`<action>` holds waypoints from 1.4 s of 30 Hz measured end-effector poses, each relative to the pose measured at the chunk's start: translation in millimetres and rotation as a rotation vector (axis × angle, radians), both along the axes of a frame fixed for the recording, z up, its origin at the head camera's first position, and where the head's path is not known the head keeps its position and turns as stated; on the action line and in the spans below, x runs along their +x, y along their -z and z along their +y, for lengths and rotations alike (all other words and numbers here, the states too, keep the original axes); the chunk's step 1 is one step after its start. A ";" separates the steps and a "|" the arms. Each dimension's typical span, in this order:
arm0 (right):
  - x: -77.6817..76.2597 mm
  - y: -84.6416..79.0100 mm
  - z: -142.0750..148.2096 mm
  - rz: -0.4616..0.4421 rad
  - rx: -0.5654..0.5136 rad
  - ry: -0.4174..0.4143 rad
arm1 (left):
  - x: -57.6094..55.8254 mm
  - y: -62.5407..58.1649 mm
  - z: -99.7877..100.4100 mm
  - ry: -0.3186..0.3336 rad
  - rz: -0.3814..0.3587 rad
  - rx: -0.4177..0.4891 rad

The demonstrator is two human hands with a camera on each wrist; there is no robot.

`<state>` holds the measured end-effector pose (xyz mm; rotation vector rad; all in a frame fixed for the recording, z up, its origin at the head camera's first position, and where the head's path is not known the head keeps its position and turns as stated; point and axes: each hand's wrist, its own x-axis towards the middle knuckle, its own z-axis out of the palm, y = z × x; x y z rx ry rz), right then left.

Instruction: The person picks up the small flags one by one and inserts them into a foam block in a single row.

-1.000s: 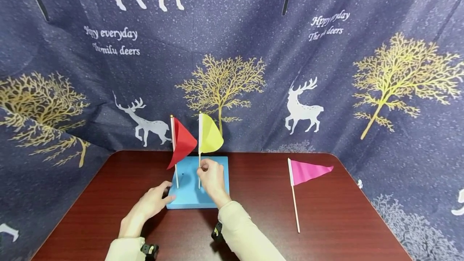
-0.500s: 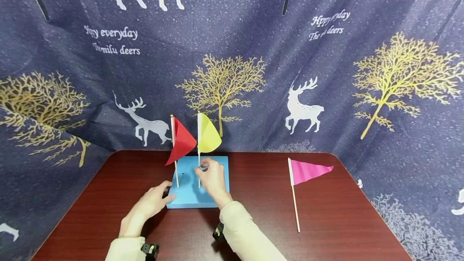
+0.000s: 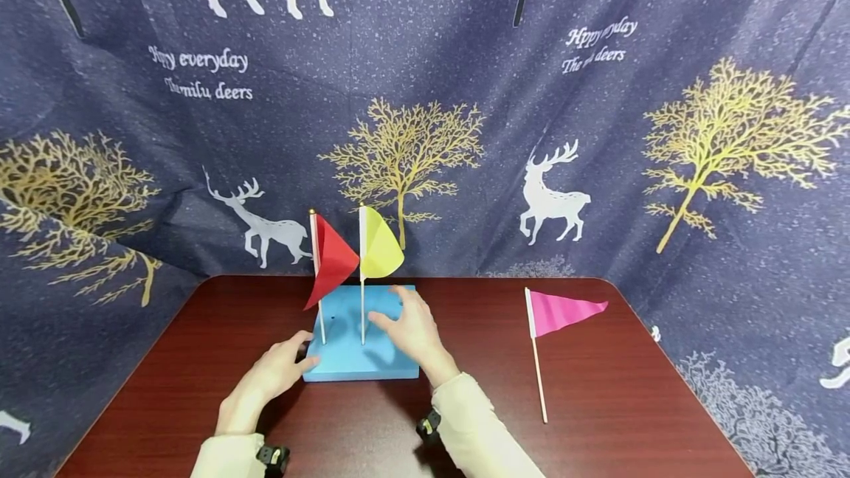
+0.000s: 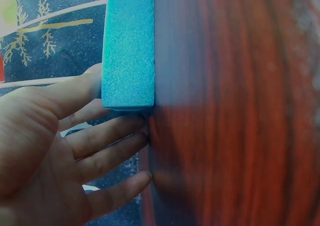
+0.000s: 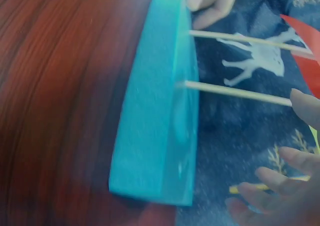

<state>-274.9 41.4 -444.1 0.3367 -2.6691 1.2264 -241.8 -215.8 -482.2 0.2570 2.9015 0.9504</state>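
Note:
A light-blue foam block [image 3: 361, 373] lies on the table with two flags upright in it. The red flag [image 3: 332, 260] stands at its left, the yellow flag [image 3: 380, 246] near its middle. My left hand [image 3: 275, 371] rests at the block's left side; in the left wrist view its thumb touches the block and the other fingers lie fairly straight beside it. My right hand [image 3: 415, 327] hovers over the right part of the block, fingers spread, holding nothing, apart from the yellow flag's stick [image 5: 240, 93]. Off to the right, a pink flag [image 3: 564, 313] lies on the table.
The dark red-brown wooden table [image 3: 478, 345] reaches back to a blue cloth backdrop [image 3: 451, 43] printed with deer and trees. A small hole [image 3: 333, 317] shows in the block's top between the flags.
My right hand has let go of the yellow flag's stick and moved right, its fingers spreading. The yellow flag stands by itself, shifted slightly left. My left hand has stayed in place.

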 end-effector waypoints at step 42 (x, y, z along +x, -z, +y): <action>33.6 15.8 214.2 -0.131 0.359 0.240 | -3.2 6.0 -2.6 0.011 -0.006 -0.015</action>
